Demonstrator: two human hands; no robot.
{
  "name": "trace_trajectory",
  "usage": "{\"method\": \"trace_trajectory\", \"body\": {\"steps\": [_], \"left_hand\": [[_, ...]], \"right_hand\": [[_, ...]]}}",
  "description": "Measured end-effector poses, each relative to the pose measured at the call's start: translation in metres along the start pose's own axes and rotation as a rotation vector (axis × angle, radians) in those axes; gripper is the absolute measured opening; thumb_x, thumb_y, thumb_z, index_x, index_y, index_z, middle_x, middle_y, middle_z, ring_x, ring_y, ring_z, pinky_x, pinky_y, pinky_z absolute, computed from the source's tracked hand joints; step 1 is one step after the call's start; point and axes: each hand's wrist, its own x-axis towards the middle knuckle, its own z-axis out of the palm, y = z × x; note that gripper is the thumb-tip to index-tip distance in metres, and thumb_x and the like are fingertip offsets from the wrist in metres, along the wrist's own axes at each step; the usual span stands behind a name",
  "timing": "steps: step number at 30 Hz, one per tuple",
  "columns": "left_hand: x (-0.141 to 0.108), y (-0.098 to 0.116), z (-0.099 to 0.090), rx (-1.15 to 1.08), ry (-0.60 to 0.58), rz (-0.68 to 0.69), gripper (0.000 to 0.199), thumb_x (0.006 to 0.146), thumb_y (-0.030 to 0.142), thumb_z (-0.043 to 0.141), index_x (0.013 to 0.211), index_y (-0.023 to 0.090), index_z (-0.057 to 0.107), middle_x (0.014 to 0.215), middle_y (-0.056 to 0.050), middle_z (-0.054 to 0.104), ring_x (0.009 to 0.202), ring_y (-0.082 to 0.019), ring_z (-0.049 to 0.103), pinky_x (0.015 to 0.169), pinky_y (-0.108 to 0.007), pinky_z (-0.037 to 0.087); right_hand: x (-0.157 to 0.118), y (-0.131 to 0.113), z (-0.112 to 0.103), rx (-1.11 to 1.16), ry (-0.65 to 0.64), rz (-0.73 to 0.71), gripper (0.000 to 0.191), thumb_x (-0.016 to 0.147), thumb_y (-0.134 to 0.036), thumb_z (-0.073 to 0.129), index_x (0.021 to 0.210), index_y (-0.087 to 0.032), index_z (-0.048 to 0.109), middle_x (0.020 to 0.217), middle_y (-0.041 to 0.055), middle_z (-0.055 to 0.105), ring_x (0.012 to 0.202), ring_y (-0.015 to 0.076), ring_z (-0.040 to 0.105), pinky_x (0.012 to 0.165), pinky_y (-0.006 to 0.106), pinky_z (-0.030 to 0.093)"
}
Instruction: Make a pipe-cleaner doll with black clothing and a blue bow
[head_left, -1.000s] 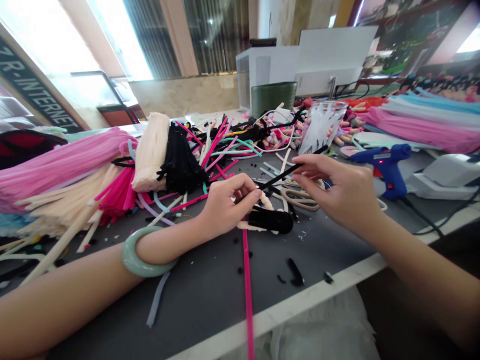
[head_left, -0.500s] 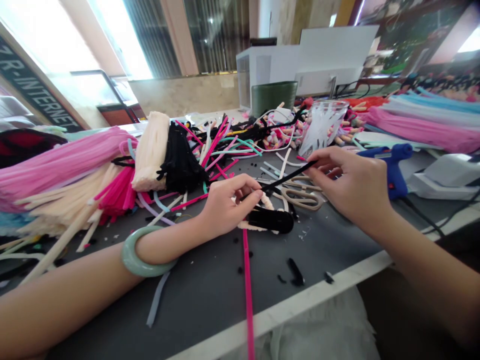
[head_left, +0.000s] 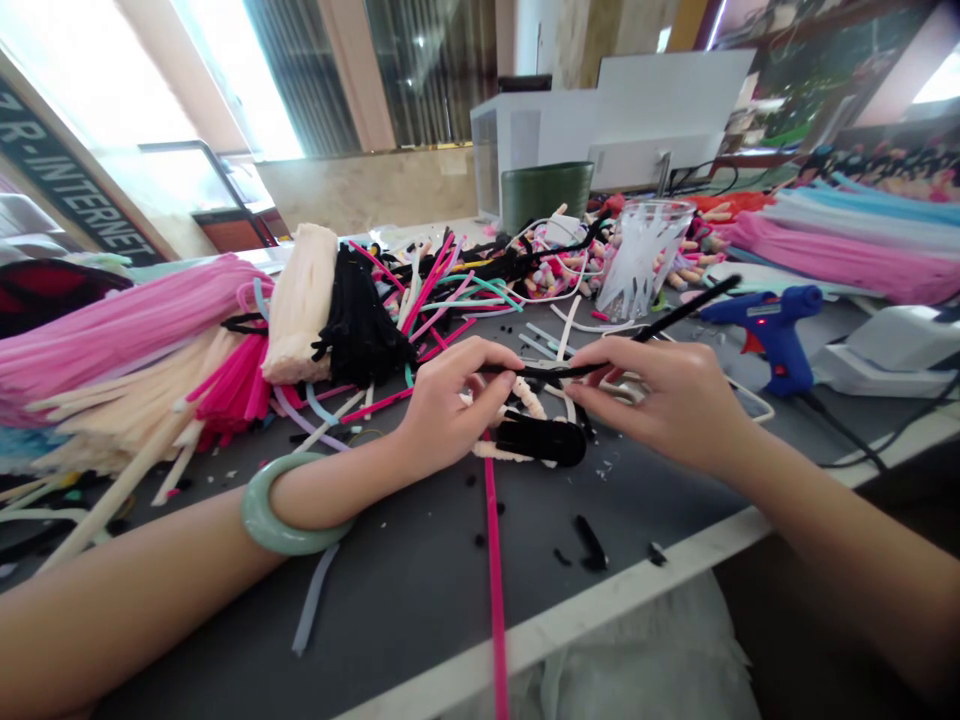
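Observation:
A black pipe cleaner (head_left: 690, 307) stretches between my hands above the grey table. My left hand (head_left: 461, 400), below a pale green bangle (head_left: 292, 503), pinches it near its left end. My right hand (head_left: 656, 395) grips it partway along, and its free end sticks out up and to the right. Under my hands lies a small figure with cream twisted limbs (head_left: 529, 400) and a flat black body (head_left: 541, 441). A bright pink pipe cleaner (head_left: 495, 580) runs from the figure over the table's front edge. Scissors (head_left: 634, 388) lie partly hidden behind my right hand.
A blue glue gun (head_left: 780, 335) with a red light stands at the right, its cord trailing away. Bundles of cream (head_left: 300, 300), black (head_left: 364, 310) and pink pipe cleaners (head_left: 135, 320) lie left. A clear cup of glue sticks (head_left: 645, 260) stands behind. Black scraps (head_left: 591, 543) lie in front.
My right hand has slid left along the black pipe cleaner, closer to my left hand, so the free end now shows beyond it. More of the glue gun is visible.

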Motion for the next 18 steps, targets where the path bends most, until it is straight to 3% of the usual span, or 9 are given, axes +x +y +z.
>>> {"method": "trace_trajectory", "body": {"steps": [9, 14, 18], "left_hand": [[-0.0015, -0.0010, -0.0001, -0.098, -0.055, -0.057, 0.015, 0.087, 0.016, 0.051, 0.097, 0.016, 0.062, 0.088, -0.005, 0.063, 0.079, -0.014, 0.062, 0.062, -0.022, 0.051], [0.0011, 0.0025, -0.0011, -0.104, -0.114, -0.002, 0.026, 0.086, 0.020, 0.057, 0.111, 0.018, 0.063, 0.094, -0.006, 0.064, 0.083, -0.013, 0.062, 0.059, -0.018, 0.051], [0.0028, 0.0029, -0.0016, -0.025, -0.120, 0.096, 0.013, 0.086, 0.020, 0.059, 0.095, 0.017, 0.068, 0.083, -0.004, 0.067, 0.075, -0.011, 0.061, 0.062, -0.019, 0.050]], "right_hand": [[-0.0011, -0.0054, -0.0002, 0.078, -0.104, -0.032, 0.010, 0.086, -0.028, 0.059, 0.092, -0.021, 0.064, 0.067, -0.0033, 0.069, 0.054, 0.0106, 0.062, 0.053, 0.022, 0.041], [-0.0022, -0.0050, 0.0015, 0.120, -0.122, -0.060, 0.013, 0.089, -0.029, 0.055, 0.093, -0.020, 0.065, 0.068, -0.0024, 0.069, 0.054, 0.0104, 0.061, 0.054, 0.022, 0.041], [-0.0017, -0.0064, 0.0017, 0.075, -0.073, -0.013, 0.011, 0.087, -0.029, 0.059, 0.089, -0.022, 0.066, 0.062, -0.0045, 0.067, 0.049, 0.0095, 0.059, 0.053, 0.022, 0.041]]}}
